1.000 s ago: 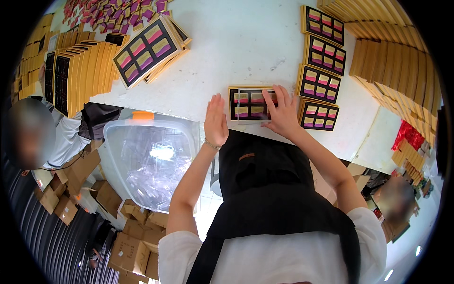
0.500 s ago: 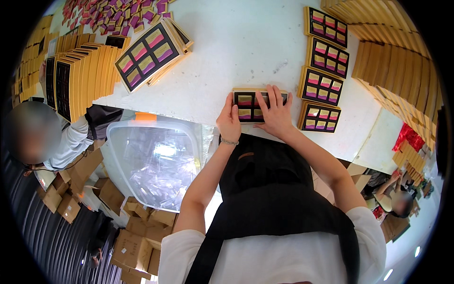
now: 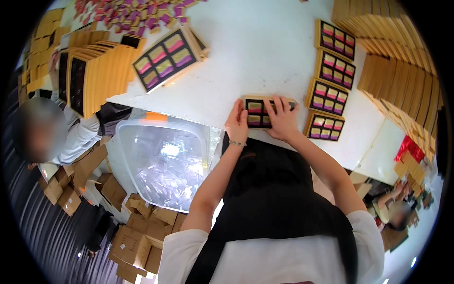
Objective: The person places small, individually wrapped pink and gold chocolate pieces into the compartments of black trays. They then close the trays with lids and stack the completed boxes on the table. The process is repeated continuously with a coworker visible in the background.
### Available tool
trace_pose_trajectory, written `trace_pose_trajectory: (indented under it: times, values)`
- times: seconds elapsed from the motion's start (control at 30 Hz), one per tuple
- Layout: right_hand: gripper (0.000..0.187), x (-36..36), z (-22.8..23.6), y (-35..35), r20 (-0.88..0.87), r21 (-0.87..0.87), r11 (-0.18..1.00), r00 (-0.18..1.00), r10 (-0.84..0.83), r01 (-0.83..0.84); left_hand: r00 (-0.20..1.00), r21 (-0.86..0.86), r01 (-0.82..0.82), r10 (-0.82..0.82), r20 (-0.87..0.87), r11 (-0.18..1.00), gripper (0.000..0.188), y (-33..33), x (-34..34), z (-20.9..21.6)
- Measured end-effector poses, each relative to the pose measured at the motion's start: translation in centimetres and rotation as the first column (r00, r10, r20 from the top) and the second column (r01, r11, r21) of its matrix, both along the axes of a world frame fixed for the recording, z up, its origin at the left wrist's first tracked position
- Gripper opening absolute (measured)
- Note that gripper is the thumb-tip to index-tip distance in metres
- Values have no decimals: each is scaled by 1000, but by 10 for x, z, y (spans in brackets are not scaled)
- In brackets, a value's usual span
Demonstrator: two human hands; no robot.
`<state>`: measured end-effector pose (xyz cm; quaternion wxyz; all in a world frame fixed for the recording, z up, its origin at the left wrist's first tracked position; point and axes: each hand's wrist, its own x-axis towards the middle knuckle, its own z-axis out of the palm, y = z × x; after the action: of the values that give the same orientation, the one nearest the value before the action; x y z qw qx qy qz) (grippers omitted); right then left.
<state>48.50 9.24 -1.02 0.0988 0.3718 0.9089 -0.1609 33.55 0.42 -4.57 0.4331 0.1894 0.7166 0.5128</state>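
To the right of the clear bin [image 3: 142,123], the gold-edged black box [image 3: 256,112] lies on the white table [image 3: 246,57] under your hands. Your left hand [image 3: 237,124] rests along its left end; whether it grips, I can't tell. Your right hand [image 3: 284,124] spreads open across its top. Four similar boxes [image 3: 328,97] lie farther right of the bin, any print on their gold packets [image 3: 326,124] too blurred to read.

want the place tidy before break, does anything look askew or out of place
Yes: the upper-left box stack sits askew, its layers poking out unevenly on the right. Small packets lie loosely strewn beyond it, though possibly just a supply heap.
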Motion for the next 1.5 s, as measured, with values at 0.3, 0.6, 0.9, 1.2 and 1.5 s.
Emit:
trace_pose_trajectory:
  times: [0.3, 0.6, 0.9, 1.2, 1.5]
  values:
    - [96, -152, 144, 99, -652, 178, 963, 708, 271, -204, 958, 300, -264, 286, -32, 917, 48, 71, -141, 177]
    - [72, -286, 31, 315, -737, -136, 931, 594, -324, 339, 842, 163, -310, 350, -410, 937, 40, 83, -252, 100]
    - [56, -476, -1, 352, -570, -184, 714, 519, -637, 675, 886, 62, -343, 345, -309, 937, 48, 82, -243, 115]
    - [11, -431, -12, 406, -218, -953, 270, -306, -927, -137, 942, 385, -124, 231, -245, 915, 55, 229, -300, 209]
    - [23, -432, 6, 436, -85, -952, 97, -54, -995, -292, -68, -371, 403, -377, -924, 837, 73, 460, -463, 29]
